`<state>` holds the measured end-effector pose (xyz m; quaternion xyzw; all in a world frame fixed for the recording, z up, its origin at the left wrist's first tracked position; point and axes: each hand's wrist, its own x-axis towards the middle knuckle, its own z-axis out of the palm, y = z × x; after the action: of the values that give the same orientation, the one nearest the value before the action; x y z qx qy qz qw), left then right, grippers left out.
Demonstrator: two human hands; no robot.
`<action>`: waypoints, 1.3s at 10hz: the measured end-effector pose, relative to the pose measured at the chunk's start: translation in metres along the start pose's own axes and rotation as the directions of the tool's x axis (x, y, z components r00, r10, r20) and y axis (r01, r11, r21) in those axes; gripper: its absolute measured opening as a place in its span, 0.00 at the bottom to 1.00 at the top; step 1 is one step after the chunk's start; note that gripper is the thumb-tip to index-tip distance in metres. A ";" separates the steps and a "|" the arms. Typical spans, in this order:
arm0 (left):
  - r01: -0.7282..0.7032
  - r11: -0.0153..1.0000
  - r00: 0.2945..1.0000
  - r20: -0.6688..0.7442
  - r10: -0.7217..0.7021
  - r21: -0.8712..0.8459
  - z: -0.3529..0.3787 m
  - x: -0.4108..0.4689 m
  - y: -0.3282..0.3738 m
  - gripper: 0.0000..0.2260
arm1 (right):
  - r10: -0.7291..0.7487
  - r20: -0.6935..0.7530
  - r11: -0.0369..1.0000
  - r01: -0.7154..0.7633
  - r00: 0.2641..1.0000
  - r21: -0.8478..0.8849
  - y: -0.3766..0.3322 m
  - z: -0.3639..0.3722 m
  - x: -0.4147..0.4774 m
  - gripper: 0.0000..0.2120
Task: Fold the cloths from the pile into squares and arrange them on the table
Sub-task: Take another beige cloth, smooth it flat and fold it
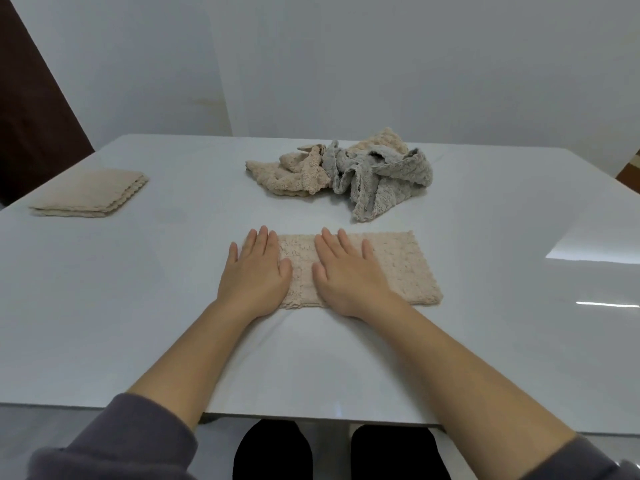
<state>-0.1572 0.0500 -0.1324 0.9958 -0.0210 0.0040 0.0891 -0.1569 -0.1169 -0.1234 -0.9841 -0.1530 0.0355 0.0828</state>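
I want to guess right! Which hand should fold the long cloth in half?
Probably the right hand: the beige cloth lies bare beside it, while the left hand pins the other end.

Looks like a plain room in a home, perhaps a dining corner. Shows a glossy white table [104, 306] set close to a bare white wall [346, 64], with a dark brown panel [27, 116] at the far left, unclear whether door or furniture. Has soft, fluffy household cloths on the tabletop: a crumpled pile [346, 174] of beige and grey ones and a neatly folded stack [90, 195].
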 end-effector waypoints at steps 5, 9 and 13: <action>0.003 1.000 1.000 0.015 -0.004 0.010 -0.002 -0.002 0.001 0.27 | 0.284 0.042 0.957 -0.281 0.958 -0.068 0.082 -0.019 -0.028 0.29; 0.007 0.999 1.000 0.006 -0.007 -0.045 -0.004 -0.002 0.003 0.27 | 0.023 0.018 0.999 -0.022 1.000 -0.028 0.007 -0.001 0.002 0.29; 0.509 0.328 0.851 0.410 -0.329 -0.796 -0.074 -0.003 -0.024 0.05 | 0.020 0.005 0.999 -0.020 1.000 -0.027 0.007 -0.001 0.000 0.29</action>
<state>-0.1593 0.0865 -0.0638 0.7663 0.2307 -0.1175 0.5880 -0.1543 -0.1239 -0.1236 -0.9865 -0.1437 0.0369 0.0687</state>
